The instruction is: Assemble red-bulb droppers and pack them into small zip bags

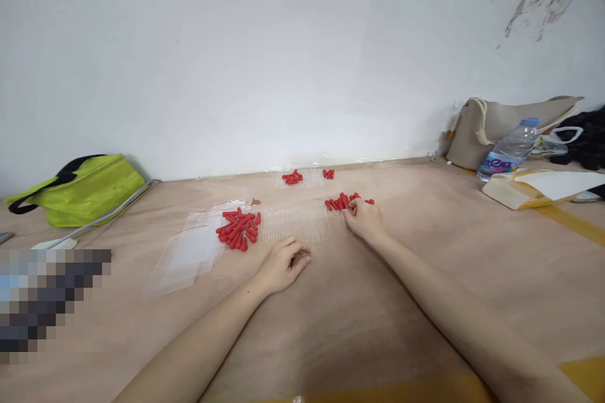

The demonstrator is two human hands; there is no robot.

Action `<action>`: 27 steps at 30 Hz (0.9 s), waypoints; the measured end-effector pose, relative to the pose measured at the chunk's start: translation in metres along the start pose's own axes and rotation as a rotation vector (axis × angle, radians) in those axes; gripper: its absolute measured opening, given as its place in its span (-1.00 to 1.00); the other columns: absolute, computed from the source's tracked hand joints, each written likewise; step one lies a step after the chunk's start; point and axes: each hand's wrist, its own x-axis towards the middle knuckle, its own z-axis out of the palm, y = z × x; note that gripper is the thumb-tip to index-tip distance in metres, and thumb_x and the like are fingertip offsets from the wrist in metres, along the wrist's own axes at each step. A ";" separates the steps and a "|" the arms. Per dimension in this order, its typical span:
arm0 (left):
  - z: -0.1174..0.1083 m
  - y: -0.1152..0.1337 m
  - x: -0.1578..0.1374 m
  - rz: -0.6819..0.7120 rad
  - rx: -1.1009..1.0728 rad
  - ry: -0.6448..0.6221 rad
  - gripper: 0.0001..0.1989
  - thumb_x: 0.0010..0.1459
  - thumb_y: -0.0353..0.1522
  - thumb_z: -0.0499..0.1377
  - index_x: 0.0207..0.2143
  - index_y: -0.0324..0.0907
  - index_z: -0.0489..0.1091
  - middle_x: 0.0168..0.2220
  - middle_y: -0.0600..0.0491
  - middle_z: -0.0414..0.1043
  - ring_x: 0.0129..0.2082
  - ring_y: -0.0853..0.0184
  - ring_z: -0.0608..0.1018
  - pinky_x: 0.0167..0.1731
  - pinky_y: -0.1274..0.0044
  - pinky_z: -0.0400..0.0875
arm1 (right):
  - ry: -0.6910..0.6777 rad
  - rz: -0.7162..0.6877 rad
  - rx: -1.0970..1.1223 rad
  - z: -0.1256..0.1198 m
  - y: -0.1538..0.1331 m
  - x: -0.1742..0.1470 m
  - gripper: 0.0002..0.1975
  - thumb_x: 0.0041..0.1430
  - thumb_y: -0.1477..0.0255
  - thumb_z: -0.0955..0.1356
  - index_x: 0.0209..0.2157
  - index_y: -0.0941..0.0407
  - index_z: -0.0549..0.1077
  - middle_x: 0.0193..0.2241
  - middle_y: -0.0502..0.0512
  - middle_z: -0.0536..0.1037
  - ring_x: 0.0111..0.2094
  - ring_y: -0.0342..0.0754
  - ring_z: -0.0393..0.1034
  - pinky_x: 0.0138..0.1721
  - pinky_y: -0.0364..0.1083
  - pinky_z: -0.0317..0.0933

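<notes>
- My left hand (pixel 286 264): fingers released, loosely curled, the thumb apart, just in front of a row of clear tubes (pixel 293 225).
- My right hand (pixel 365 217): thumb and fingers bent together at the right-hand red bulbs (pixel 334 204); I cannot tell whether they grasp a bulb or a tube.
- Centre: the clear tubes lie side by side between the right-hand red bulbs and a heaped red pile (pixel 239 232).
- Left of centre: flat clear bags (pixel 189 258) overlap one another, reaching under or against the heaped red pile.
- Rear: a small red cluster (pixel 292 177) and a smaller red group (pixel 329 174) lie near the back edge, where the worktop (pixel 435 227) meets the white wall (pixel 265 56).
- Room: brown covering stretches between my forearms, and from my right hand across to the envelope (pixel 505 192).
- Margins: yellow tape (pixel 574 223) crosses the right side; more runs along the bottom of my view.
- Lettering: the bottle (pixel 508 148) has a pink-and-blue label with large white letters, only partly legible.
- Sides: a yellow-green bag (pixel 89 192) lies at left; a beige bag (pixel 472 132) stands behind the bottle.
</notes>
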 end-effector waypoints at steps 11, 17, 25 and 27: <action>-0.001 0.001 0.000 0.006 0.014 -0.002 -0.88 0.11 -0.39 0.06 -0.29 -0.18 0.35 -0.35 0.04 0.33 -0.41 0.39 0.38 -0.38 0.56 0.28 | -0.007 -0.197 -0.034 -0.001 -0.021 -0.013 -0.78 0.07 0.33 0.20 -0.47 0.12 0.41 -0.41 0.10 0.52 -0.31 -0.03 0.33 -0.23 -0.04 -0.11; -0.004 0.003 0.001 0.010 0.152 0.065 -0.87 0.13 -0.37 0.04 -0.33 -0.18 0.36 -0.37 0.04 0.34 -0.39 0.36 0.39 -0.35 0.53 0.27 | -0.178 -0.143 -0.222 0.002 -0.049 -0.011 -0.77 0.03 0.39 0.21 -0.41 0.17 0.46 -0.40 0.20 0.52 -0.31 0.04 0.36 -0.24 0.00 -0.09; -0.073 -0.033 0.009 -0.489 0.663 0.383 -0.84 0.05 -0.26 0.09 -0.44 -0.17 0.34 -0.35 -0.05 0.32 -0.23 0.11 0.35 -0.27 0.31 0.17 | -0.266 -0.054 -0.283 0.012 -0.062 0.000 -0.79 0.01 0.49 0.22 -0.41 0.23 0.48 -0.41 0.30 0.52 -0.32 0.10 0.39 -0.25 0.04 -0.08; -0.086 -0.045 0.006 -0.593 0.653 0.381 -0.83 0.03 -0.25 0.11 -0.46 -0.17 0.31 -0.39 -0.06 0.30 -0.27 0.08 0.36 -0.32 0.30 0.17 | -0.265 -0.046 -0.288 0.014 -0.064 0.001 -0.79 -0.01 0.54 0.22 -0.43 0.24 0.48 -0.41 0.30 0.52 -0.32 0.10 0.39 -0.26 0.03 -0.08</action>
